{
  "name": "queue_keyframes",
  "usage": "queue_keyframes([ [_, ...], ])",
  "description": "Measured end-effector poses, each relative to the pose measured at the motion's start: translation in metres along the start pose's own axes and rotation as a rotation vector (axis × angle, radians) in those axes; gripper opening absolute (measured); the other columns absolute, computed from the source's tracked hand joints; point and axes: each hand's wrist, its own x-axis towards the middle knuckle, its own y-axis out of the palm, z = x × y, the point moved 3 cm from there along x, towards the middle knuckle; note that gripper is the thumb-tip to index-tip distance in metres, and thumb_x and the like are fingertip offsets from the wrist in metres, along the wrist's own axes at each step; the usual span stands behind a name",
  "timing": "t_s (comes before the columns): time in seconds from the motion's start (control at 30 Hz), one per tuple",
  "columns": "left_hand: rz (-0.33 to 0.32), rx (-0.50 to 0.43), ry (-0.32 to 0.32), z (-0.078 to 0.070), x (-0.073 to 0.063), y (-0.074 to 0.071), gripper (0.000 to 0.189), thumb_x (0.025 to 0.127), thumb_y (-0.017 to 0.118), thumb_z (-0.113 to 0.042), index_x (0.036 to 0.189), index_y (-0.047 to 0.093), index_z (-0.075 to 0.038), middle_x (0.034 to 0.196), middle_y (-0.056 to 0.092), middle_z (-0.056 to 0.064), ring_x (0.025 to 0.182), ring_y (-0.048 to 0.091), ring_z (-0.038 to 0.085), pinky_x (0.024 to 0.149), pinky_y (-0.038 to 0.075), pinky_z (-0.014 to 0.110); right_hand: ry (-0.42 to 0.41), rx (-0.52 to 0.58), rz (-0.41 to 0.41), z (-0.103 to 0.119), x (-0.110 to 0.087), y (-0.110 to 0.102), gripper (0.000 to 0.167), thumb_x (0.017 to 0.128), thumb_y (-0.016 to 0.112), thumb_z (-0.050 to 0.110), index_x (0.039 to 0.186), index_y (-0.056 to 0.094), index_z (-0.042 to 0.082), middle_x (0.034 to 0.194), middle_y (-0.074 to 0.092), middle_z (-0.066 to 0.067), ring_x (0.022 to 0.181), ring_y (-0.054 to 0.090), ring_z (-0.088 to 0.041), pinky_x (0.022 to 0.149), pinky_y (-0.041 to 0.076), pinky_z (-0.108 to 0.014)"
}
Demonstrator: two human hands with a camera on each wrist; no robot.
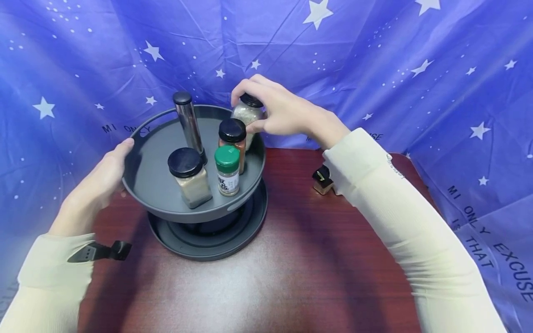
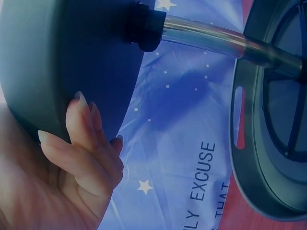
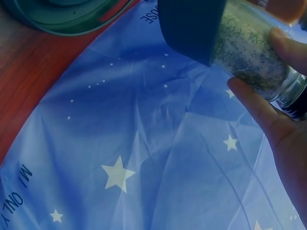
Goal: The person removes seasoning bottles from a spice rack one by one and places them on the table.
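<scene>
A grey two-tier turntable stands on the red-brown table (image 1: 291, 277). Its upper tray (image 1: 154, 175) carries a steel centre post (image 1: 189, 127) and several spice jars. My right hand (image 1: 248, 107) grips a black-lidded jar of pale speckled seasoning (image 1: 244, 116) at the tray's back right rim. In the right wrist view the hand (image 3: 268, 72) holds this jar (image 3: 244, 52) just above the tray wall (image 3: 192, 24). My left hand (image 1: 120, 162) holds the upper tray's left rim, thumb on top. The left wrist view shows its fingers (image 2: 84, 120) against the tray's outer wall (image 2: 72, 52).
On the upper tray stand a black-lidded jar of pale powder (image 1: 189, 178), a green-lidded jar (image 1: 227, 170) and a black-lidded orange jar (image 1: 233, 138). The lower tray (image 1: 208, 245) sits beneath. A small black-capped jar (image 1: 322, 180) lies on the table by my right sleeve. A starry blue cloth (image 1: 416, 55) hangs behind.
</scene>
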Motion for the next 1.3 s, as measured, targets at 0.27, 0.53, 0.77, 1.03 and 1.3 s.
queue_keyframes([
  [0.27, 0.0, 0.008, -0.004, 0.001, 0.0, 0.001, 0.061, 0.101, 0.007, -0.061, 0.102, 0.046, -0.015, 0.06, 0.061, -0.009, 0.049, 0.055, 0.011, 0.047, 0.038, 0.033, 0.031, 0.081, -0.069, -0.004, -0.009, -0.01, 0.045, 0.085, 0.076, 0.007, 0.123, 0.054, 0.015, 0.121, 0.049, -0.004, 0.109, 0.044, -0.013, 0.088, 0.05, -0.03],
  [0.53, -0.006, 0.019, 0.013, 0.002, 0.0, 0.0, 0.055, 0.102, 0.006, -0.059, 0.107, 0.043, -0.018, 0.058, 0.059, -0.009, 0.045, 0.05, 0.011, 0.047, 0.038, 0.033, 0.03, 0.152, -0.091, -0.008, -0.02, -0.017, 0.046, 0.086, 0.076, 0.01, 0.125, 0.052, 0.013, 0.123, 0.047, -0.002, 0.108, 0.047, -0.01, 0.088, 0.054, -0.025],
  [0.77, -0.009, 0.021, 0.011, 0.003, 0.0, 0.0, 0.06, 0.102, 0.007, -0.061, 0.103, 0.044, -0.014, 0.059, 0.06, -0.009, 0.047, 0.052, 0.011, 0.047, 0.038, 0.034, 0.043, 0.203, -0.106, -0.011, -0.03, -0.026, 0.047, 0.086, 0.076, 0.011, 0.125, 0.051, 0.011, 0.121, 0.048, 0.001, 0.102, 0.049, -0.01, 0.09, 0.054, -0.029],
  [1.03, 0.001, 0.002, 0.037, 0.003, 0.0, -0.002, 0.056, 0.103, 0.007, -0.057, 0.096, 0.047, -0.018, 0.059, 0.06, -0.009, 0.046, 0.05, 0.011, 0.045, 0.037, 0.034, 0.065, 0.173, -0.103, -0.02, -0.038, -0.031, 0.047, 0.085, 0.077, 0.009, 0.125, 0.052, 0.012, 0.12, 0.049, 0.002, 0.1, 0.048, -0.009, 0.089, 0.053, -0.029],
  [1.3, -0.001, -0.004, 0.038, 0.002, 0.001, -0.001, 0.058, 0.103, 0.008, -0.057, 0.091, 0.05, -0.019, 0.058, 0.06, -0.007, 0.045, 0.051, 0.012, 0.044, 0.038, 0.035, 0.095, 0.163, -0.094, -0.025, -0.046, -0.035, 0.046, 0.085, 0.076, 0.006, 0.124, 0.052, 0.011, 0.119, 0.05, 0.001, 0.101, 0.051, -0.011, 0.089, 0.055, -0.028],
])
